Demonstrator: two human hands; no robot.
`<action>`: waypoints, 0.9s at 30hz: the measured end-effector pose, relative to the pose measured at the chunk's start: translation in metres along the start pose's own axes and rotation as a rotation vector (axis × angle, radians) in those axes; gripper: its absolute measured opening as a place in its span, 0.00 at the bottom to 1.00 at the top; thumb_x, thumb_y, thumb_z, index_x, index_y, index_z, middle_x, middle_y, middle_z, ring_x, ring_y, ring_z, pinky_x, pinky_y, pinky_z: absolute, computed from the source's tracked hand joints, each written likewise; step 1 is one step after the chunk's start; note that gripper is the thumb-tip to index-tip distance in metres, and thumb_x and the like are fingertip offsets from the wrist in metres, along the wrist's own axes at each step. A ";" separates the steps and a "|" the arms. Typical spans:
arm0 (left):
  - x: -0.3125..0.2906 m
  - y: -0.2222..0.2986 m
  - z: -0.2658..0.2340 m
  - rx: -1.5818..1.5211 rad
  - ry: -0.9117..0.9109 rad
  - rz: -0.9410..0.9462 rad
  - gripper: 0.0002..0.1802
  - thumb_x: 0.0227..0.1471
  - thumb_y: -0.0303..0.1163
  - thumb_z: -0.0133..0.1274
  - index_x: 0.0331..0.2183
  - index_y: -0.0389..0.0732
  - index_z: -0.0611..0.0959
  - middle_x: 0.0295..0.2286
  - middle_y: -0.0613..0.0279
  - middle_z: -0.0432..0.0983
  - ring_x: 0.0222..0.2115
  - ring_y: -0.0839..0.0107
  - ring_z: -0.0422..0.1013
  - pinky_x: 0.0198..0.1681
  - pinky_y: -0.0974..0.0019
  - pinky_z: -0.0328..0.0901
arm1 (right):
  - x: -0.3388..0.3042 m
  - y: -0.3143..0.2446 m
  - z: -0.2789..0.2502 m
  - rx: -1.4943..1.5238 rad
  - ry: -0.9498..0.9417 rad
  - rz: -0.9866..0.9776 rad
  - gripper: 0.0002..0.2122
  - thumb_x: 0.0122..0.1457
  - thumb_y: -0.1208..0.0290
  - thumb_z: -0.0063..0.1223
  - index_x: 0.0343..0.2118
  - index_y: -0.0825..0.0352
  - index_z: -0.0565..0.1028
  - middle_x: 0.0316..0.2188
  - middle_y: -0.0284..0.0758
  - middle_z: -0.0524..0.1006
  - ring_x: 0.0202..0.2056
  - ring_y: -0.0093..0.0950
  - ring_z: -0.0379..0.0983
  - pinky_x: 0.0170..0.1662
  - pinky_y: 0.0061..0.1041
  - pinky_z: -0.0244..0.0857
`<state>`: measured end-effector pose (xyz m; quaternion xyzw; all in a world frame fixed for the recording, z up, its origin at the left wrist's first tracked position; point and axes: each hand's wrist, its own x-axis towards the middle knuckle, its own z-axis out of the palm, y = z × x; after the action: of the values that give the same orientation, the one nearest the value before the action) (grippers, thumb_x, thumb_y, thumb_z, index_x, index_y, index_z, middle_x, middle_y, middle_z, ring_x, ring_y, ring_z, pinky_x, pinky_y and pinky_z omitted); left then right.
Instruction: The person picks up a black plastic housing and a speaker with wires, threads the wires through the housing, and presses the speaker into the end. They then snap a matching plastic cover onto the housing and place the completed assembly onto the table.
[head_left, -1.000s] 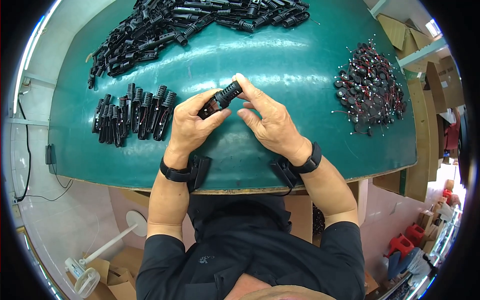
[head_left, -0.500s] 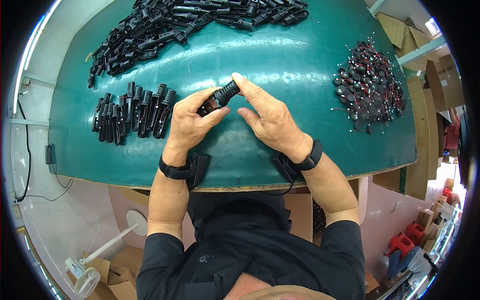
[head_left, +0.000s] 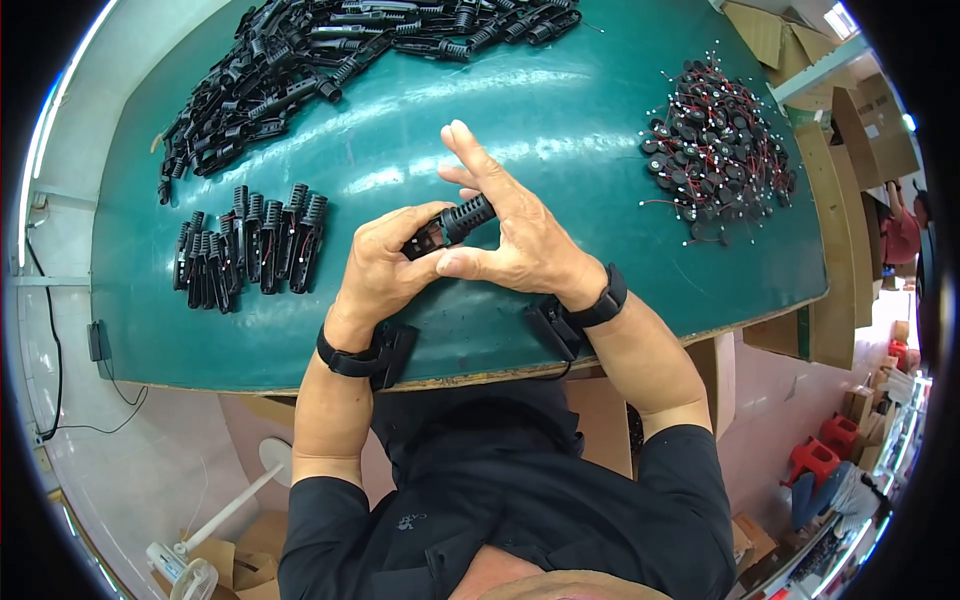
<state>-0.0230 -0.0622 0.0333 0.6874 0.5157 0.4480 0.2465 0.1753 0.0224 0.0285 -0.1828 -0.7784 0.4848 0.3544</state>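
My left hand [head_left: 383, 258] is closed around a black plastic housing [head_left: 466, 219] with a ribbed, spring-like cylindrical end. The part nearest my left fingers shows an open cavity, and the ribbed end points up and to the right. Against that end rests the palm side of my right hand [head_left: 528, 238], its fingers stretched out and raised, the thumb reaching over beside my left thumb. Similar black housings [head_left: 268, 245] lie in a row to the left, some with small parts inside.
A large heap of black housings [head_left: 270, 95] covers the far left of the green table [head_left: 430, 120]. At the right lies a pile of small round black parts [head_left: 715, 150] with red wires. Cardboard boxes [head_left: 830, 230] stand beyond the right edge. Both wrists wear black strapped devices.
My right hand has gone from fingertips on the ribbed end to palm against it, fingers lifted. The housing stays in my left hand. The whole view has shifted slightly.
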 end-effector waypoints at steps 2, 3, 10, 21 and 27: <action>0.002 0.002 0.001 -0.009 -0.018 0.013 0.25 0.46 0.31 0.72 0.47 0.37 0.86 0.27 0.61 0.79 0.26 0.73 0.74 0.31 0.68 0.69 | 0.000 0.002 -0.001 0.049 -0.001 0.008 0.60 0.50 0.44 0.73 0.76 0.62 0.42 0.74 0.48 0.53 0.67 0.44 0.65 0.64 0.43 0.65; 0.002 0.001 0.001 -0.011 -0.019 0.010 0.25 0.46 0.31 0.72 0.47 0.37 0.86 0.27 0.61 0.79 0.26 0.73 0.74 0.31 0.68 0.69 | 0.000 0.002 -0.001 0.050 -0.001 0.011 0.60 0.50 0.44 0.73 0.76 0.62 0.42 0.74 0.48 0.53 0.67 0.44 0.65 0.64 0.43 0.65; 0.000 -0.005 -0.001 0.013 -0.122 -0.064 0.27 0.50 0.41 0.71 0.48 0.35 0.85 0.29 0.64 0.79 0.27 0.76 0.73 0.32 0.70 0.68 | 0.001 0.002 0.001 -0.022 0.026 -0.009 0.61 0.48 0.42 0.74 0.76 0.62 0.43 0.74 0.48 0.53 0.66 0.45 0.65 0.64 0.44 0.65; 0.001 -0.007 -0.006 0.020 -0.118 -0.020 0.25 0.48 0.36 0.71 0.46 0.34 0.85 0.28 0.62 0.79 0.27 0.74 0.74 0.32 0.69 0.69 | 0.002 0.007 0.013 0.050 0.028 -0.039 0.62 0.46 0.43 0.76 0.76 0.62 0.43 0.73 0.50 0.56 0.65 0.46 0.67 0.64 0.43 0.66; -0.005 -0.006 -0.007 -0.001 -0.141 -0.074 0.25 0.49 0.36 0.71 0.46 0.33 0.85 0.30 0.62 0.81 0.29 0.76 0.75 0.34 0.70 0.70 | 0.000 0.004 0.017 0.080 0.037 0.001 0.62 0.47 0.44 0.76 0.76 0.62 0.43 0.72 0.51 0.56 0.64 0.45 0.68 0.64 0.43 0.66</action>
<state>-0.0326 -0.0653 0.0304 0.6974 0.5220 0.3894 0.2991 0.1626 0.0132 0.0205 -0.1780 -0.7516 0.5121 0.3756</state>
